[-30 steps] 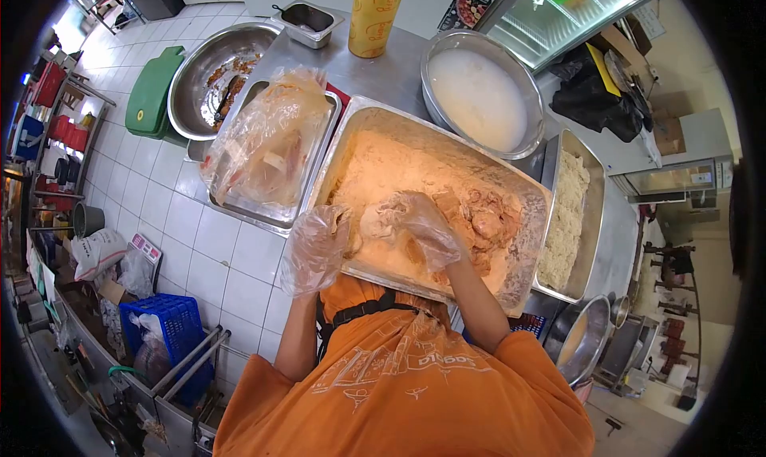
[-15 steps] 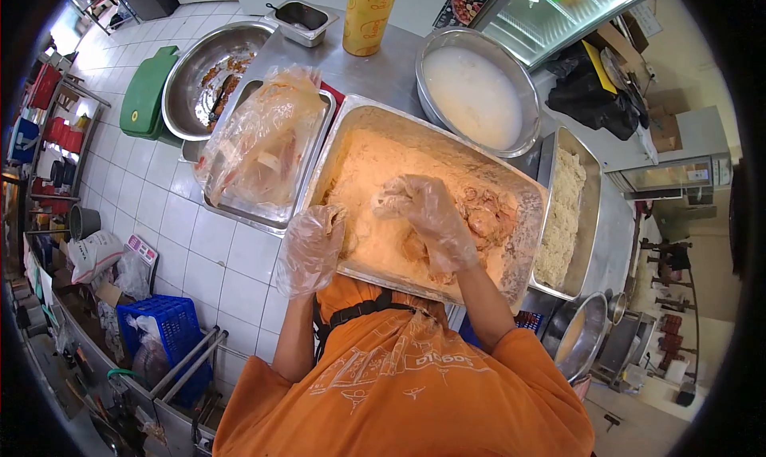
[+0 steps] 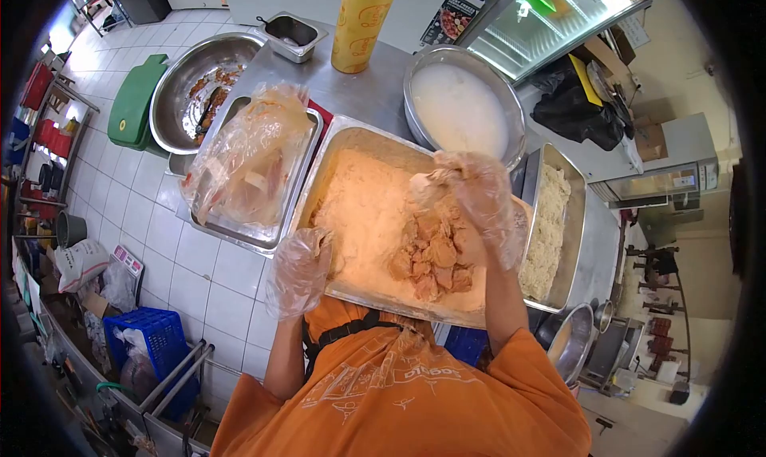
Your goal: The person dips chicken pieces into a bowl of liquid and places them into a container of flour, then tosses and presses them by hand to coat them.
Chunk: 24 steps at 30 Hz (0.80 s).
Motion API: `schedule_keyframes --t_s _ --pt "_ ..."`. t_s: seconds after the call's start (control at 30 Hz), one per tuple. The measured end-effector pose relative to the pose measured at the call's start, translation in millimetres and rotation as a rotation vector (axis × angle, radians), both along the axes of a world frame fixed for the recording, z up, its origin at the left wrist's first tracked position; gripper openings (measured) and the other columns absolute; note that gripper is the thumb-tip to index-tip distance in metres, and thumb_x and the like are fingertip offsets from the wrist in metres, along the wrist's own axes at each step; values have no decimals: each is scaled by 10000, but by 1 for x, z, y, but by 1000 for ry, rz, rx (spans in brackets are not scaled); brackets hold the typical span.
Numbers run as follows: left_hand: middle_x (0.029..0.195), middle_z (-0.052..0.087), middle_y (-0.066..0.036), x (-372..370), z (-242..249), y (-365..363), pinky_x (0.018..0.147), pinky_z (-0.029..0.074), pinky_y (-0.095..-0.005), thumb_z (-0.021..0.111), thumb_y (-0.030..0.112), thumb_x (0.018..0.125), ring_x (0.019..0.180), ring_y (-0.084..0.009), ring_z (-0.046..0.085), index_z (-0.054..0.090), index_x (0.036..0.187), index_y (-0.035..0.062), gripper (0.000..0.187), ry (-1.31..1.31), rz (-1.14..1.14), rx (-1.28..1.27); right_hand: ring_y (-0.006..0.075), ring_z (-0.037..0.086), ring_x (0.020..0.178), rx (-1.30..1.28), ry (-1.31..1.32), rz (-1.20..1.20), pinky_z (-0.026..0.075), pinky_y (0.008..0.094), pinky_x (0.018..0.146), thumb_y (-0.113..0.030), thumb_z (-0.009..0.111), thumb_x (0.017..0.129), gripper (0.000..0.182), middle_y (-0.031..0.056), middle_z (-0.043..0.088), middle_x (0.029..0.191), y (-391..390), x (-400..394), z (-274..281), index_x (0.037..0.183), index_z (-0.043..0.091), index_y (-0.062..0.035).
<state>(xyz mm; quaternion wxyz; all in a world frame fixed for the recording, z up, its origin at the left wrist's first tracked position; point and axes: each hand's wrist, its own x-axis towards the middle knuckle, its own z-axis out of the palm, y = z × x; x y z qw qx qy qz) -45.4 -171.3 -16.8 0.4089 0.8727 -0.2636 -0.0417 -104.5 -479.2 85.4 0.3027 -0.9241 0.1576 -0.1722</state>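
1. Steel counter (image 3: 375,82) is carrying a flour tray (image 3: 351,150), with a bowl of white liquid (image 3: 463,110) just behind it.
2. Right hand (image 3: 479,201), gloved, is hovering above the tray's far side, fingers curled around a floured piece (image 3: 427,187).
3. Left hand (image 3: 299,269), gloved, is resting loosely curled at the tray's near-left rim, gripping nothing visible.
4. Coated chicken pieces (image 3: 435,257) are lying in the tray beneath the right hand.

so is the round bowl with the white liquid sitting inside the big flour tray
No, the round bowl stands on the steel counter behind the flour tray, outside its rim.
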Motion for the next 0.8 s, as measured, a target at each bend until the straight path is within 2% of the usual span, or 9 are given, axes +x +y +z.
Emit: schedule_keyframes --t_s 0.13,0.23,0.33,0.43,0.53,0.6,0.73,0.8 --pt "958 730 -155 1 2 1 802 556 -431 718 136 945 896 -360 703 748 1059 58 141 35 5 -25 319 741 917 53 10 -152 576 398 852 -112 743 883 203 138 778 1029 -50 6 13 1081 786 -107" --pt "961 731 -151 -1 -5 0 811 558 -424 719 149 947 906 -358 703 750 1056 60 143 24 24 8 323 739 892 -654 -82 -163 575 406 807 -146 746 895 144 161 771 1029 -87 5 3 1022 779 -85" --pt "963 732 -152 -3 -7 0 808 558 -428 722 168 945 898 -360 701 754 1055 64 154 29 41 -4 344 736 843 -419 114 -137 575 440 772 -138 724 904 105 180 768 949 -136 28 -18 954 762 -54" --pt "959 730 -154 0 7 0 803 557 -437 726 176 937 892 -365 697 758 1060 66 168 66 24 45 377 730 803 -146 309 -218 566 472 757 -133 713 893 110 207 746 848 -162 49 -45 900 752 -30" --pt "951 726 -157 1 2 -2 799 556 -446 726 169 932 888 -369 694 761 1055 66 164 44 35 19 412 722 778 -146 147 -138 554 491 748 -149 730 863 132 235 719 792 -183 60 -98 861 752 -19" --pt "946 724 -159 0 4 -2 797 556 -450 725 167 930 890 -371 695 760 1045 64 158 55 46 17 419 724 794 -236 236 -134 553 487 752 -178 740 856 162 248 718 808 -185 68 -113 857 755 -16" --pt "947 724 -162 2 12 -4 793 552 -457 720 170 934 890 -377 694 760 1027 62 148 65 51 3 425 726 843 -238 294 -158 557 486 779 -204 752 833 195 260 727 859 -199 75 -119 866 755 -12" --pt "944 721 -160 0 9 -4 798 551 -458 718 175 938 891 -378 692 756 1035 63 154 72 58 18 391 736 828 -291 290 -133 559 475 760 -217 801 816 221 241 740 866 -210 74 -121 861 752 -6"
